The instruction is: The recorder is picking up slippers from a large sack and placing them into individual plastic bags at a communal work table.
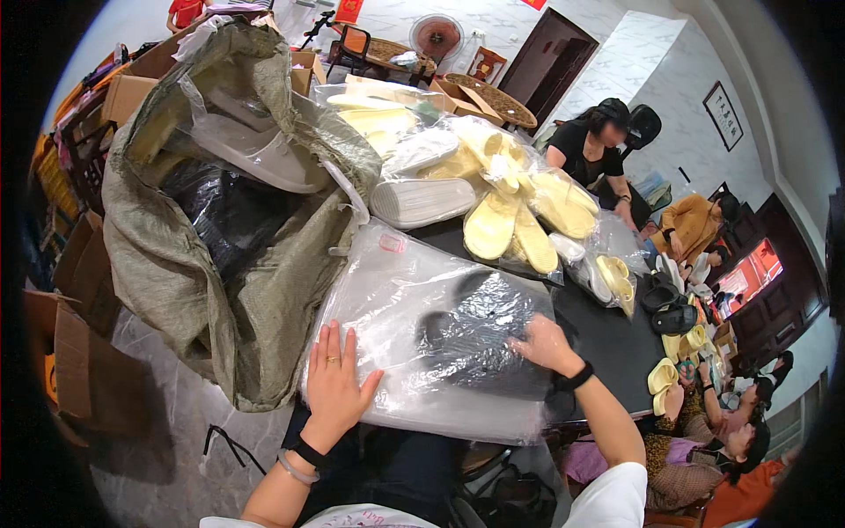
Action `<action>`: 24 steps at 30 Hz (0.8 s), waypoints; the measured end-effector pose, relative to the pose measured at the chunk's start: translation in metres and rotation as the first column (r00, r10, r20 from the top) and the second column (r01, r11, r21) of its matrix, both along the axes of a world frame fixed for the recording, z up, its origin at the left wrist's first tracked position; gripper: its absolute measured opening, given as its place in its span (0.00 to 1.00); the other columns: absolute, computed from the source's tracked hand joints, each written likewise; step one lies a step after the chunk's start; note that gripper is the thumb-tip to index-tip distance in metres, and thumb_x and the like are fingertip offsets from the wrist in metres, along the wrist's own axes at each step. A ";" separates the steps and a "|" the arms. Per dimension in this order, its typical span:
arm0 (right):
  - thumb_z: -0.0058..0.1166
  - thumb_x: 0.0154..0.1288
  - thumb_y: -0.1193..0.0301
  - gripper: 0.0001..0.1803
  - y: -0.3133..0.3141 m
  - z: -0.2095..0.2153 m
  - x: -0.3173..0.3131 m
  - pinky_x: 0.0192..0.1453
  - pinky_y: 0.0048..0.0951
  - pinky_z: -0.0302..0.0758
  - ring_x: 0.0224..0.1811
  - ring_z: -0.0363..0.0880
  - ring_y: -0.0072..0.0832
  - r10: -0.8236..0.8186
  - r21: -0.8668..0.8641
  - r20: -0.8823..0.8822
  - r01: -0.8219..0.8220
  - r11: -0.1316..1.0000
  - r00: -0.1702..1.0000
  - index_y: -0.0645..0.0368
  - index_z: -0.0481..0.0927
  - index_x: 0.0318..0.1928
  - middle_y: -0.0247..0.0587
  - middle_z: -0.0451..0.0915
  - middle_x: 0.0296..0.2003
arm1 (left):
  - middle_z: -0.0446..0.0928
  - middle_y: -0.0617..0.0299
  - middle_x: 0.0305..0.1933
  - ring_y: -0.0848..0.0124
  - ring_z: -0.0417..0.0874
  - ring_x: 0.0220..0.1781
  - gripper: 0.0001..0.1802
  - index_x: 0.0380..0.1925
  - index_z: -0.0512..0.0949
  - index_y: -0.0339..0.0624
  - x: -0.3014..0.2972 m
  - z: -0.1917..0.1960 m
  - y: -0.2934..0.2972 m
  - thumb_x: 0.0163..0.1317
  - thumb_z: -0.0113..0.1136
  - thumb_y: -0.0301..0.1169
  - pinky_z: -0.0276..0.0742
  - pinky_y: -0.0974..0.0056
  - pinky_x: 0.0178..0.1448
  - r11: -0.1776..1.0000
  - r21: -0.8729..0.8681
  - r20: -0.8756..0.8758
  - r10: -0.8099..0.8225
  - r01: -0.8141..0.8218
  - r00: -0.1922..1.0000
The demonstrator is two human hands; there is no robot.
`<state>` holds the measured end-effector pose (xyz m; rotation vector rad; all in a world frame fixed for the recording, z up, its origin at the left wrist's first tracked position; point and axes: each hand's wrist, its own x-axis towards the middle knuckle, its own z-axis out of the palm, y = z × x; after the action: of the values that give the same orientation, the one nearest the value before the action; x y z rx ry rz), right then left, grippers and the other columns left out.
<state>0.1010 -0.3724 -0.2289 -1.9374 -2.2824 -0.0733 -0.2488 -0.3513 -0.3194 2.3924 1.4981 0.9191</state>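
Observation:
A stack of clear plastic bags lies at the table's near edge. My left hand rests flat on its left side, fingers stretched out. Dark slippers show through shiny, wrinkled clear plastic on the right half of the stack. Beside them my right hand has its fingers bent inward at the plastic; they are slightly blurred and their tips are partly hidden. Behind the stack is a heap of pale yellow slippers in clear bags, with a bagged white pair at its left.
An open woven sack at the left holds bagged grey slippers and a dark bagged bundle. Cardboard boxes stand on the floor beyond it. A person in black works across the black table; others sit along the right.

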 end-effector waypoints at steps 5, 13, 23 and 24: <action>0.61 0.50 0.59 0.21 -0.069 0.030 0.054 0.43 0.41 0.73 0.38 0.76 0.50 -0.500 -0.023 0.093 0.504 0.863 0.861 0.68 0.79 0.31 0.56 0.77 0.33 | 0.51 0.41 0.68 0.48 0.52 0.70 0.45 0.60 0.61 0.34 0.002 0.000 0.000 0.50 0.59 0.55 0.49 0.49 0.69 1.000 -0.005 0.025 -0.024 0.024 0.999; 0.55 0.56 0.72 0.12 -0.108 0.085 0.077 0.34 0.29 0.68 0.30 0.71 0.21 -0.551 0.098 -0.659 0.785 0.612 0.512 0.74 0.76 0.31 0.39 0.79 0.26 | 0.51 0.35 0.67 0.45 0.51 0.70 0.50 0.60 0.62 0.35 0.001 0.008 0.000 0.45 0.60 0.61 0.48 0.48 0.69 0.999 -0.022 -0.054 -0.043 0.042 0.998; 0.58 0.50 0.65 0.16 0.019 0.028 -0.097 0.39 0.37 0.75 0.35 0.77 0.49 0.320 0.205 -0.408 -0.256 0.945 0.855 0.67 0.79 0.32 0.55 0.79 0.33 | 0.57 0.42 0.66 0.48 0.57 0.67 0.42 0.57 0.67 0.37 0.001 0.010 -0.001 0.46 0.62 0.54 0.50 0.49 0.68 0.997 -0.025 -0.062 -0.072 0.070 0.995; 0.58 0.50 0.62 0.18 0.025 0.015 -0.116 0.39 0.39 0.75 0.36 0.78 0.49 0.229 0.071 -0.331 -0.218 0.973 0.915 0.68 0.79 0.30 0.55 0.78 0.33 | 0.62 0.46 0.63 0.50 0.60 0.66 0.40 0.55 0.69 0.38 0.000 0.003 0.002 0.46 0.62 0.52 0.52 0.50 0.68 0.988 -0.042 0.059 -0.146 0.149 0.988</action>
<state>-0.0152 -0.3470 -0.2139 -1.5186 -2.2305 0.2293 -0.2487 -0.3493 -0.3164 2.3859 1.2887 0.9002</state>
